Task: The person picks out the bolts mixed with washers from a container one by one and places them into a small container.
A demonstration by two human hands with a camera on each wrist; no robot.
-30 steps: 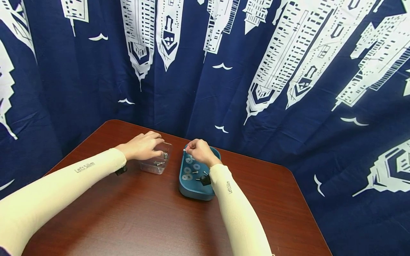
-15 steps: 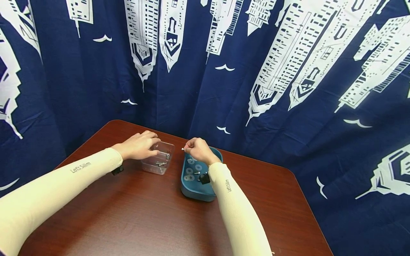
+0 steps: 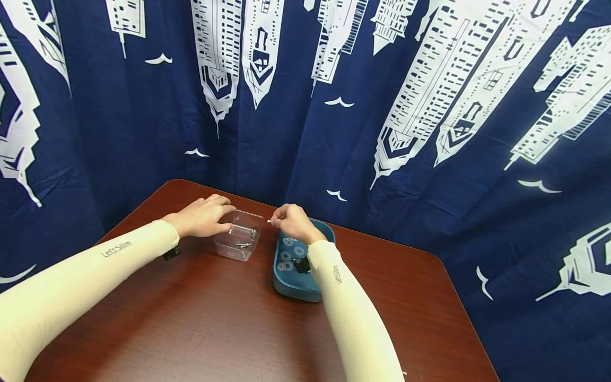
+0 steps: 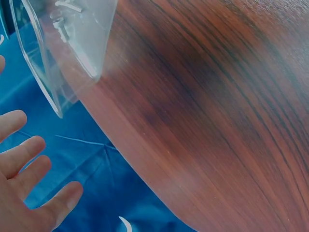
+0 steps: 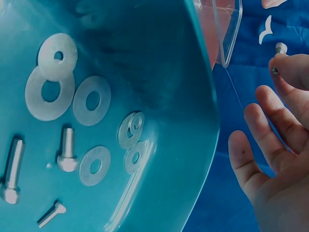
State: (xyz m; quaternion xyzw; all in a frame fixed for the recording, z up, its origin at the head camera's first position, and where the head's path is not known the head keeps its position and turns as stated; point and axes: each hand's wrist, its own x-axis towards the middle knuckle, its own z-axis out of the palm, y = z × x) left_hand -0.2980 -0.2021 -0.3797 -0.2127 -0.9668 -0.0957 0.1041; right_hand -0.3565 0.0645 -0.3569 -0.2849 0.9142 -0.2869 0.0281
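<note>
In the head view my left hand [image 3: 202,217] hovers at the left side of a clear plastic box [image 3: 232,255], its fingers spread and holding nothing. Screws lie inside that box. Between thumb and index finger, my right hand [image 3: 293,222] pinches a small silver bolt [image 5: 281,48], above the far left rim of a blue tray [image 3: 296,292]. Its other fingers are loosely extended in the right wrist view. Inside the tray are several flat washers [image 5: 91,100], plus a short bolt [image 5: 67,150], a longer bolt [image 5: 13,169] and a small screw [image 5: 52,214].
Both containers stand near the back edge of a reddish-brown wooden table [image 3: 200,313]. Behind it hangs a dark blue curtain [image 3: 286,132] printed with white buildings. A strip of bare tabletop separates box and tray.
My right hand has moved left with the bolt, from over the tray toward the clear box. The left hand has drawn slightly left, uncovering more of the box. The head view has shifted a little.
</note>
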